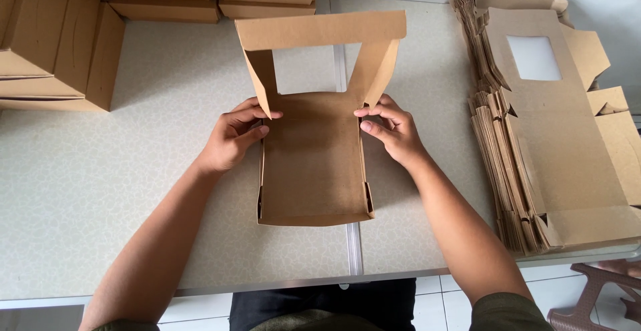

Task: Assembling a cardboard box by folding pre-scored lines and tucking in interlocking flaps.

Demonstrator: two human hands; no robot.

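The half-folded brown box (312, 164) lies at frame centre, long axis running top to bottom, between the left hand (234, 137) and right hand (394, 131), whose fingers (374, 112) pinch its side flaps equally near.

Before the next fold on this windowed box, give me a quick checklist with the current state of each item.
1. Left hand grips the box at its left wall: ok.
2. Right hand grips the right wall: ok.
3. Lid with window stands raised, clear of the tray: ok.
4. Front wall and corners folded up: ok.
5. Side flaps fully tucked near the hinge: cannot tell, fingers cover them.
6. Flat stack at the right lies apart from the box, table bare around it: ok.
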